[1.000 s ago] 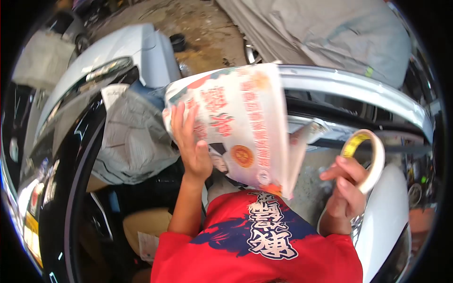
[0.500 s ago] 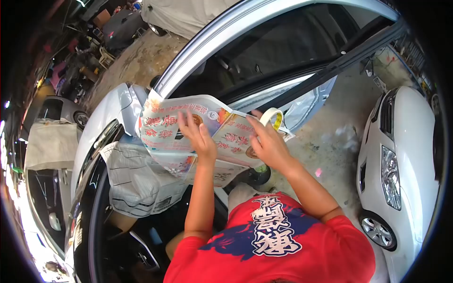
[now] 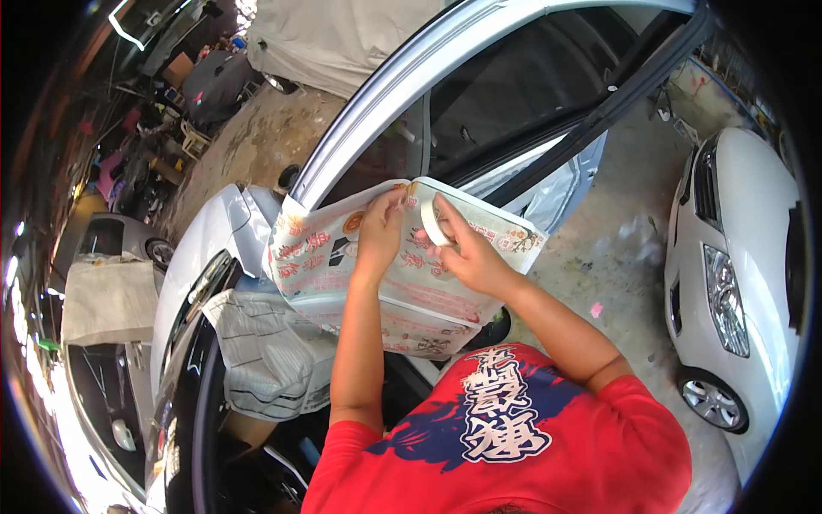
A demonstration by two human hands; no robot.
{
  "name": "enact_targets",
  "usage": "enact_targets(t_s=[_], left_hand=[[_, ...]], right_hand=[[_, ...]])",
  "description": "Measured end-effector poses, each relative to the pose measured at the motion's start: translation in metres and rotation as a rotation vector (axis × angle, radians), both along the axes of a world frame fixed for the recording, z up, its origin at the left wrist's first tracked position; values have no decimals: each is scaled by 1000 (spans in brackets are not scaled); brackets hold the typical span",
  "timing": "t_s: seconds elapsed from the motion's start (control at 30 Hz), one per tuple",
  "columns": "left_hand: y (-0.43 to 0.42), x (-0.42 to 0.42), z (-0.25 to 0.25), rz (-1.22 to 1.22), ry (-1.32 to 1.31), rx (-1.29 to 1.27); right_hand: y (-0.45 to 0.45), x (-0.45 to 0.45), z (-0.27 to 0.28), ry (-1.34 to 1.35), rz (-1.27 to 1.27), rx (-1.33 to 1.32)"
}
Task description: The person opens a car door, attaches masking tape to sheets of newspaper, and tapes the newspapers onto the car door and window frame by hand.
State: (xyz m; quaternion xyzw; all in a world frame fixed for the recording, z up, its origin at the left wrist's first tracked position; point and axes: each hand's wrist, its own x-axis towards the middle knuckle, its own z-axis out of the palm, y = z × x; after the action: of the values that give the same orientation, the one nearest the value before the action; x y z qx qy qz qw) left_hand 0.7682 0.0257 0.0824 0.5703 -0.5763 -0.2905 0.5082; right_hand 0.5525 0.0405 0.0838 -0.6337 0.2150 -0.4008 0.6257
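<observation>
A large printed paper sheet [image 3: 402, 283] with red characters and small pictures hangs creased across the inside of the open car door [image 3: 505, 171]. My left hand [image 3: 379, 236] is closed at the sheet's upper edge, with its fingertips pinching the paper beside the window. A roll of masking tape [image 3: 431, 224], pale and ring-shaped, is in my right hand [image 3: 471, 259], which is closed around it just right of the left hand. The right index finger extends along the roll. Whether a strip of tape runs between the hands cannot be made out.
Crumpled grey covering [image 3: 270, 355] lies over the car's front door opening at left. A white car [image 3: 736, 257] stands to the right. Another car under a cloth cover [image 3: 325, 43] is at the back, and a dark car [image 3: 98, 385] is at far left.
My left hand has gone from spread fingers over the sheet to closed at its upper edge. My right hand and the tape roll have moved left towards it. The sheet's right part has opened flatter.
</observation>
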Motion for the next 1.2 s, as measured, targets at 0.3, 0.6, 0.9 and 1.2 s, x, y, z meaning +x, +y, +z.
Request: enact_targets(t_s=[0.3,0.6,0.9,1.2], left_hand=[[5,12,8,-239,-93,-22],[12,-5,18,-214,-117,-8],[12,-9,20,-192,-100,30],[11,-13,17,-144,-117,-3]], right_hand=[[-22,0,-25,384,-256,-505],[-23,-2,-19,382,-257,-507],[-21,-2,2,349,-256,-533],[-24,-6,0,425,-259,-618]])
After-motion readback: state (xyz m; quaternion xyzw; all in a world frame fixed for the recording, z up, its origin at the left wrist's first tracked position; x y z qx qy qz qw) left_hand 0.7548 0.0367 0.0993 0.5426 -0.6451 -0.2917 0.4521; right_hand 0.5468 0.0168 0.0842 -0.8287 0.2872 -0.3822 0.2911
